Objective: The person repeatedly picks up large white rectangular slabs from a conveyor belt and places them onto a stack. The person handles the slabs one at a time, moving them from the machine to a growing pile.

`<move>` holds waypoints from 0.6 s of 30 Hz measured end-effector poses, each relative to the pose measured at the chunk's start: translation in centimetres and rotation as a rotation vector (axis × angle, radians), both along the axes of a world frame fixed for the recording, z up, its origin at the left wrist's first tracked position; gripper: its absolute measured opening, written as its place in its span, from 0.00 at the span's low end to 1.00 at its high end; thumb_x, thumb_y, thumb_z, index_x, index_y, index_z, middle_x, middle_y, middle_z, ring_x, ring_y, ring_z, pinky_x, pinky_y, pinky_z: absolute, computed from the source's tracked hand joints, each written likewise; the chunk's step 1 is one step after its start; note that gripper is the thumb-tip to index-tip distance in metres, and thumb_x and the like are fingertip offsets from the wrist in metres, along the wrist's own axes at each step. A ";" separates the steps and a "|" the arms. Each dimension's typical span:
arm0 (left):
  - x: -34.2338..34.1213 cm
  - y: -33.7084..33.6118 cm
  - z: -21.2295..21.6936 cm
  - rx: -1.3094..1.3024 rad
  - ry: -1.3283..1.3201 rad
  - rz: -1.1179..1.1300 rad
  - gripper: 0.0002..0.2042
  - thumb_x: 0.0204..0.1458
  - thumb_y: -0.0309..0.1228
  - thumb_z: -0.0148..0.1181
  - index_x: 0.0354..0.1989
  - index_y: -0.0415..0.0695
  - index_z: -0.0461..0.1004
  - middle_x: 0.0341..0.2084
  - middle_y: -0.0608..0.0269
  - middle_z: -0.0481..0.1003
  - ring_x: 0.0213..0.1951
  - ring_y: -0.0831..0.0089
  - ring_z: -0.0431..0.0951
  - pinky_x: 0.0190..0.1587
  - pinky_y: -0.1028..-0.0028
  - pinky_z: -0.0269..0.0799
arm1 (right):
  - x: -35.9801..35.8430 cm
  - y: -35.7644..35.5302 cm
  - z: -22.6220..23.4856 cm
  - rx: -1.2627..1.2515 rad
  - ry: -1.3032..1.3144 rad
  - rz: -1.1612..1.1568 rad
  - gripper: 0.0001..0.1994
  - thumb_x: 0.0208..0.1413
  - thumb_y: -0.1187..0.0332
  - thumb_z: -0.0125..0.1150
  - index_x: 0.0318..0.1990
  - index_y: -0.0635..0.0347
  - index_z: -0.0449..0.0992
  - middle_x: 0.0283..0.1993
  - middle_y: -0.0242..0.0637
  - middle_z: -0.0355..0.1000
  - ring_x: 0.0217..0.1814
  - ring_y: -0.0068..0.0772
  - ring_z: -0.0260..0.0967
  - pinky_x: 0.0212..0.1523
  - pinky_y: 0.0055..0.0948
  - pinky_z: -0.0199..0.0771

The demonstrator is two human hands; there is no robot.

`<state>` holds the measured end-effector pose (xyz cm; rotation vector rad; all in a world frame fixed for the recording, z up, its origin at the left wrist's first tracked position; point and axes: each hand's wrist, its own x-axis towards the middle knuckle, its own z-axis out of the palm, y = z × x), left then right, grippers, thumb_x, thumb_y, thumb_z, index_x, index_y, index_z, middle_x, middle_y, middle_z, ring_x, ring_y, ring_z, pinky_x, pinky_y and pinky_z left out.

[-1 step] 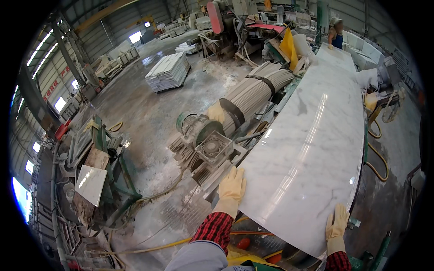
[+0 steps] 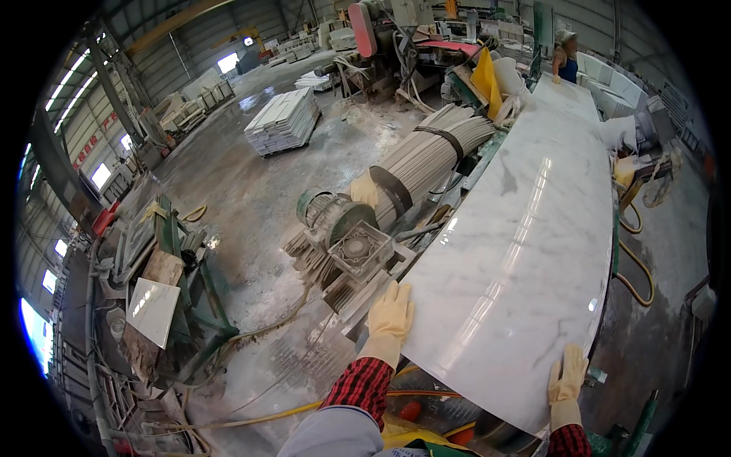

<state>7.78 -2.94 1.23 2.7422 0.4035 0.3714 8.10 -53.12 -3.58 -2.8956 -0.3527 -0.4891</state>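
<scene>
A long, polished white stone slab with grey veins [image 2: 495, 251] stretches away from me. My left hand [image 2: 390, 320], in a cream rubber glove, rests at the slab's near left corner with its fingers stretched forward. On the near right edge lies my right hand [image 2: 566, 381] in a matching glove, fingers extended along the surface. Both hands touch the slab; whether the thumbs hook under it is hidden. At the far end another person [image 2: 565, 59] stands with a hand on the slab.
Left of the slab sit a dusty motor with a gearbox [image 2: 335, 221] and a strapped bundle of strips [image 2: 434, 152]. Stacked slabs [image 2: 283, 122] stand on the floor. A rack with offcuts [image 2: 156, 312] is at left. Yellow hoses [image 2: 636, 278] hang at right.
</scene>
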 end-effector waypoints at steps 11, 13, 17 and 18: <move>-1.1 0.3 -0.1 -0.012 0.001 0.024 0.21 0.59 0.38 0.56 0.61 0.51 0.68 0.62 0.50 0.68 0.54 0.48 0.74 0.57 0.55 0.71 | -0.9 1.0 1.2 0.050 0.053 -0.019 0.28 0.60 0.69 0.60 0.68 0.64 0.65 0.71 0.57 0.61 0.75 0.58 0.54 0.76 0.54 0.47; -0.9 0.4 0.3 -0.032 -0.005 0.012 0.20 0.59 0.38 0.56 0.60 0.51 0.68 0.61 0.51 0.69 0.53 0.48 0.75 0.56 0.55 0.72 | -1.1 1.2 1.4 0.054 0.021 -0.087 0.28 0.61 0.69 0.58 0.69 0.65 0.64 0.71 0.59 0.60 0.75 0.61 0.54 0.76 0.54 0.48; -0.9 0.4 -0.8 0.013 -0.166 0.011 0.19 0.55 0.37 0.60 0.56 0.51 0.70 0.54 0.53 0.71 0.48 0.50 0.77 0.51 0.54 0.74 | -1.7 1.0 -2.4 -0.006 -0.027 -0.244 0.28 0.64 0.65 0.53 0.70 0.68 0.62 0.72 0.61 0.58 0.74 0.65 0.52 0.75 0.55 0.47; -0.9 0.3 -0.7 -0.005 -0.171 0.000 0.19 0.55 0.37 0.60 0.55 0.51 0.70 0.53 0.54 0.71 0.47 0.50 0.77 0.50 0.54 0.73 | -1.9 0.6 -2.7 -0.031 -0.004 -0.283 0.28 0.65 0.64 0.52 0.70 0.68 0.62 0.72 0.61 0.58 0.74 0.66 0.52 0.75 0.55 0.47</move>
